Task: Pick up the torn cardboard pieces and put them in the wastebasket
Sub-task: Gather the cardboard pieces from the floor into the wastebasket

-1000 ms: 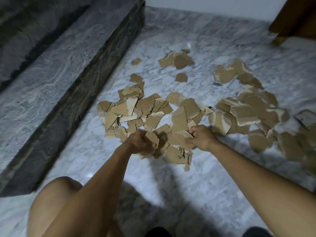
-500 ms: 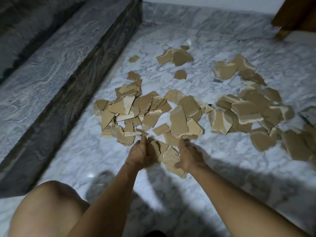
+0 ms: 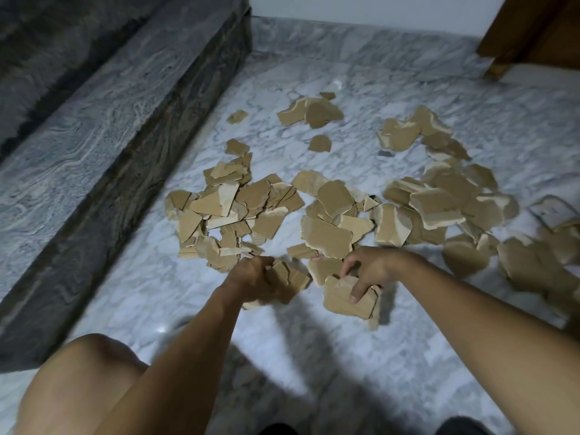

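Gathering at the near edge of the scatter: both handfuls now sit apart, where half a second ago they met over one clump. Left hand (image 3: 251, 279) curled tight round a small wad of torn cardboard pieces (image 3: 290, 276), fingers pressed together, blurred by motion. Right hand (image 3: 372, 270) gripping a thicker stack (image 3: 343, 298), thumb clamped across its face, index finger lifted and hooked, remaining fingers hidden behind it. Both forearms stretched forward and low from the near side, wrists bent down. Most of the cardboard pieces (image 3: 332, 196) left strewn over the marble floor (image 3: 361, 356), middle to far right, beside the dark stone ledge (image 3: 103, 146) on the left. No wastebasket in sight, so probably many more handfuls to carry.
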